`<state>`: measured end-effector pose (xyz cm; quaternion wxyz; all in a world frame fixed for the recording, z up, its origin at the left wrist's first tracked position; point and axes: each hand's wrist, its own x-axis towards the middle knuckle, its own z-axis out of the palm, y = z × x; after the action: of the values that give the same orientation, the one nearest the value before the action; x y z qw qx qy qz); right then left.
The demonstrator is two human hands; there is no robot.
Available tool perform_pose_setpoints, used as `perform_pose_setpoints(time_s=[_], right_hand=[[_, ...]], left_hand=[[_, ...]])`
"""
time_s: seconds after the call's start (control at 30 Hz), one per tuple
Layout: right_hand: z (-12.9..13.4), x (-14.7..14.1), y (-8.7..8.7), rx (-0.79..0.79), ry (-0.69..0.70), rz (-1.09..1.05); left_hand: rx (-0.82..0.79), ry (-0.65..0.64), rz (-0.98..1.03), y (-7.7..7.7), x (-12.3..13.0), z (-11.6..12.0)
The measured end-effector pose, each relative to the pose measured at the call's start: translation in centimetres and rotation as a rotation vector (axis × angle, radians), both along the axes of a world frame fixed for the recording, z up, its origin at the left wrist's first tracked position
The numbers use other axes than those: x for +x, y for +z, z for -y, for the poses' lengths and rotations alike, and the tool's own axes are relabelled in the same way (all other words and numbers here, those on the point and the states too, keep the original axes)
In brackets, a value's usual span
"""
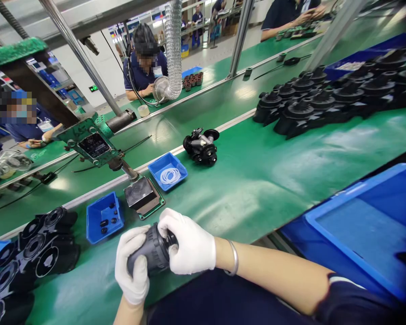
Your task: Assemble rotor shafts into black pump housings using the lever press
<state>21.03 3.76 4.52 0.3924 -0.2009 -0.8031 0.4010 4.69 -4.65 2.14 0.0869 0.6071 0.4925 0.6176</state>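
At the far left, black ring-topped parts stand in rows on the green work surface. Above them, a co-worker wears a pale badge, its print unreadable. Next comes the green press, carrying a dark nameplate whose lettering is too small and blurred to make out. Behind it, on a white wall, a lit green sign shows pale marks, also too small to read. Below the press, a blue tray holds a few small black pieces.

The left hand, in a white glove, wraps around a black cylindrical part, thumb pressed to its near side. The part is held tilted above the near edge of the surface, just in front of the press's metal block; no lettering can be read on it. A second co-worker's badge is likewise illegible. A second blue tray contains white rings. The right hand, also gloved, is curled over the part's right end, gripping it; the exact fingertip contact is hidden. Beyond stands a black-and-grey assembly, then clustered black housings and, nearer, a large blue crate.
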Motion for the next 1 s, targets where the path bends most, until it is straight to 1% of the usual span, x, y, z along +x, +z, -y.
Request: perform_pose_setpoints(time_s=[0.13, 0.2, 0.23, 0.27, 0.33, 0.37, 0.4, 0.43, 0.5, 0.57, 0.67, 0.7, 0.73, 0.77, 0.8, 0.83, 0.87, 0.9, 0.93, 1.0], right_hand=[[-0.6, 0.1, 0.9, 0.045, 0.026, 0.039], [-0.7, 0.2, 1.7, 0.051, 0.046, 0.111], [-0.7, 0.2, 2.3, 0.044, 0.046, 0.159], [-0.6, 0.3, 2.8, 0.027, 0.033, 0.207], [0.0, 0.2, 3.5, -0.005, 0.007, 0.278], [0.4, 0.1, 3.6, -0.005, -0.001, 0.302], [0.7, 0.0, 3.5, 0.012, -0.001, 0.325], [1.0, -0.1, 3.0, 0.042, 0.008, 0.355], [1.2, -0.5, 1.6, 0.116, 0.018, 0.439], [0.9, -0.8, -0.1, 0.166, 0.016, 0.506], [0.0, -1.0, -1.8, 0.234, -0.002, 0.508], [-0.3, -0.9, -2.1, 0.257, -0.022, 0.491], [-0.7, -0.8, -2.3, 0.271, -0.034, 0.461], [-1.1, -0.6, -2.5, 0.265, -0.025, 0.42], [-1.5, -0.4, -2.6, 0.234, 0.017, 0.372], [-1.9, -0.3, -2.8, 0.179, 0.085, 0.327], [-2.3, -0.2, -2.9, 0.105, 0.163, 0.292], [-2.7, -0.1, -3.1, 0.028, 0.232, 0.273], [-3.1, -0.1, -3.3, -0.037, 0.279, 0.269], [-3.8, -0.1, -3.5, -0.107, 0.314, 0.282]], left_hand=[[0.056, 0.019, 0.0, -0.2, 0.4, -0.1], [0.055, 0.055, 0.064, -0.2, 0.8, -0.2], [0.025, 0.07, 0.132, -0.3, 1.1, -0.3], [-0.05, 0.072, 0.234, -0.4, 1.3, -0.6], [-0.289, 0.034, 0.475, -0.8, 1.8, -1.3], [-0.409, 0.004, 0.578, -1.1, 2.1, -1.8], [-0.502, -0.022, 0.65, -1.5, 2.2, -2.3], [-0.559, -0.036, 0.685, -1.9, 2.2, -2.9], [-0.58, -0.016, 0.69, -2.7, 2.0, -3.9], [-0.583, 0.012, 0.689, -3.3, 1.4, -4.3], [-0.59, 0.004, 0.671, -3.6, 0.3, -3.7], [-0.591, -0.029, 0.667, -3.6, 0.0, -3.2], [-0.587, -0.091, 0.656, -3.6, -0.2, -2.7], [-0.579, -0.18, 0.63, -3.7, -0.4, -2.1], [-0.57, -0.278, 0.584, -3.7, -0.6, -1.6], [-0.562, -0.368, 0.524, -3.8, -0.7, -1.1], [-0.554, -0.431, 0.46, -3.9, -0.7, -0.8], [-0.55, -0.459, 0.404, -4.0, -0.7, -0.6], [-0.55, -0.454, 0.363, -4.1, -0.6, -0.4], [-0.549, -0.421, 0.326, -4.1, -0.3, -0.5]])
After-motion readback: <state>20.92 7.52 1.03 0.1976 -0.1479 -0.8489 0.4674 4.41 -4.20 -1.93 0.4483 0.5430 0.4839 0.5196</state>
